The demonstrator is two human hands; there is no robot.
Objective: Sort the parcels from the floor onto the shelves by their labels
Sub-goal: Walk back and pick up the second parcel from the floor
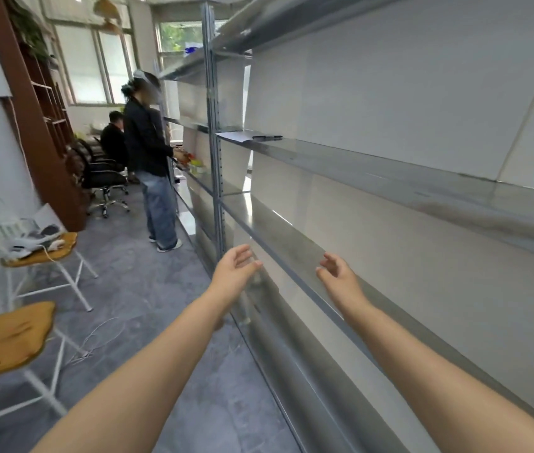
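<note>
Left hand [236,269] & right hand [335,273] held spread, nothing gripped, at metal shelf [308,256] edge. No parcels seen in view; direction from hands can't be told.

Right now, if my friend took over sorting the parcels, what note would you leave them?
Left hand: open, holding nothing, held out in front of the shelves.
Right hand: open, holding nothing, over the lower shelf.
Parcels: none in view, neither on the floor nor on the near shelves.
The middle shelf has a sheet of paper and a black pen on it.
Another person stands at the far shelves.
Done: no parcels shelved in this view.
Left: find the parcels, read the labels, shelve them.
</note>
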